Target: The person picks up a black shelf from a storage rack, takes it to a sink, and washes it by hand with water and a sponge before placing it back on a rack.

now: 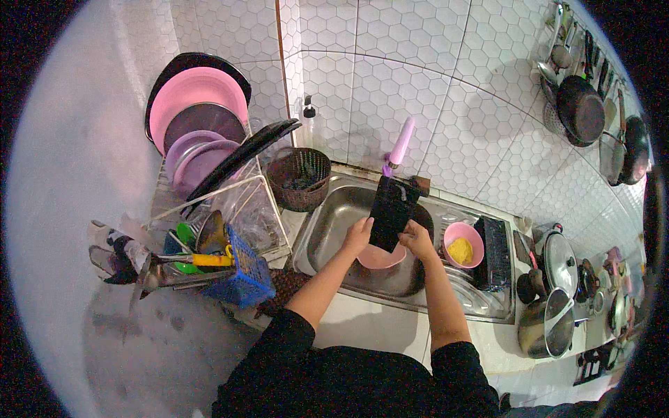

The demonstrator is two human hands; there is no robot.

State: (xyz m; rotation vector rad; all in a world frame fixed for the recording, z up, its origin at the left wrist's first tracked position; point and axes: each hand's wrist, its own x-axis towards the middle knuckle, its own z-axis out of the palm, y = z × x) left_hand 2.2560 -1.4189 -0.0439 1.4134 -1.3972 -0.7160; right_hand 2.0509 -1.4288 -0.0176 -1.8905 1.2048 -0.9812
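Over the stainless steel sink, both hands grip a flat black rectangular object, perhaps a plastic tray. My left hand holds its left edge, with the thumb up along the side. At its lower right corner, my right hand pinches the edge between thumb and fingers. The object tilts upright and its far end is under the tap, which has a pink sleeve. Below it in the basin stands a pink bowl, partly hidden. Whether water is running cannot be made out.
On the drainboard, a pink bowl with a yellow sponge sits beside stacked black trays. A brown basket stands left of the sink. Further left are a dish rack and a blue utensil basket. Pots stand right.
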